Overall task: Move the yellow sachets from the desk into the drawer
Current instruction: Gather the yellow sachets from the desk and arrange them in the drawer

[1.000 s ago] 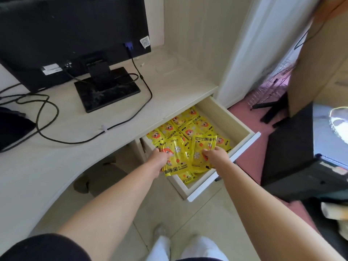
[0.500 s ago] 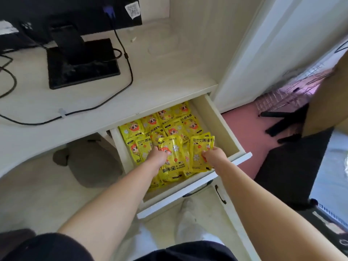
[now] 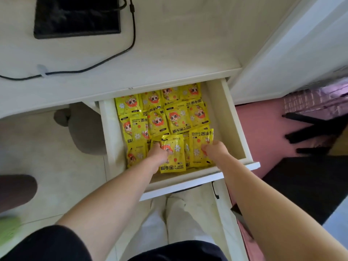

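Observation:
The white drawer (image 3: 228, 117) stands pulled out under the desk (image 3: 169, 53) and holds several yellow hand-warmer sachets (image 3: 177, 117) lying flat. My left hand (image 3: 158, 154) grips a yellow sachet (image 3: 174, 155) near the drawer's front. My right hand (image 3: 214, 150) grips another yellow sachet (image 3: 199, 144) beside it to the right. Both held sachets are low inside the drawer, on or just above the others. No sachets show on the visible part of the desk.
A black monitor base (image 3: 77, 17) and a black cable (image 3: 90, 68) lie on the desk. A grey stool (image 3: 84, 129) stands under the desk to the left. A closed lower drawer with a black handle (image 3: 215, 190) is below. Pink floor and black legs lie right.
My view has swung down and closer over the drawer. Both hands have pushed a little deeper and lower into it, still holding their sachets.

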